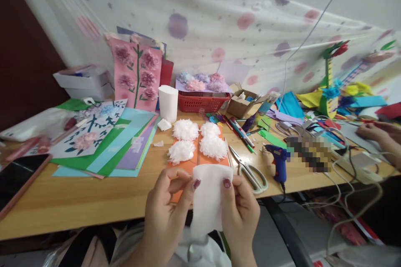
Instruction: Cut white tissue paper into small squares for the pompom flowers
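Observation:
A strip of white tissue paper hangs upright between my hands, in front of the table edge. My left hand pinches its upper left edge between thumb and fingers. On the other side, my right hand grips the upper right edge the same way. Behind the strip lies an orange sheet carrying several fluffy white paper flowers, partly hidden by my hands and the strip. To its right rest scissors with pale handles, blades closed or nearly so. A white tissue roll stands behind the sheet.
Coloured paper sheets and a phone lie at left. A red basket and a pink flower picture stand at the back. A blue glue gun and cables are at right, near another person's hands.

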Tool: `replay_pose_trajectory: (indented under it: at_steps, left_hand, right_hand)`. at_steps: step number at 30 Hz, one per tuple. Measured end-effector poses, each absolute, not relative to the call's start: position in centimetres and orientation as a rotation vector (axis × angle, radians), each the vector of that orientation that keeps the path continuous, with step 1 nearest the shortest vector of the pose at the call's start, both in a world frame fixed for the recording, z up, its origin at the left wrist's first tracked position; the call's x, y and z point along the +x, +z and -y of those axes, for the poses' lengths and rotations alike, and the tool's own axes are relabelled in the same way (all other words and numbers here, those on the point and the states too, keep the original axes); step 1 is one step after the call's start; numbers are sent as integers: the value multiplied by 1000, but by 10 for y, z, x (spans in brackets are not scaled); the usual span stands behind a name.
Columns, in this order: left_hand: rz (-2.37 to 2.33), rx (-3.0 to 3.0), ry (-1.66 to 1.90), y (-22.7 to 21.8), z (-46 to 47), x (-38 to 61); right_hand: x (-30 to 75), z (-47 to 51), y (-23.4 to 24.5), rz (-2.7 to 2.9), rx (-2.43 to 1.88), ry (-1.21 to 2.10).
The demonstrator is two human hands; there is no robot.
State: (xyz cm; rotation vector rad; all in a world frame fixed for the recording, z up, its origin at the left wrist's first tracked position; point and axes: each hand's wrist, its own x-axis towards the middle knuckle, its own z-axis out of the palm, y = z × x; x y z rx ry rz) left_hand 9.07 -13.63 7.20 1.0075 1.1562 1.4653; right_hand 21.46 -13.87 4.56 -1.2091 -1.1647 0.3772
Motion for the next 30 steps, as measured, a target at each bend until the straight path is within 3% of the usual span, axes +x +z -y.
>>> replay_pose_trajectory:
  at_steps: [15,30]
  left_hand:
    - [-1181,1205,1587,63,129,89]
    - [-1137,974,1524,83,129,87]
  right_hand:
    - [208,147,45,1050,-1270,369]
    - [215,142,42,1245,-1235,350]
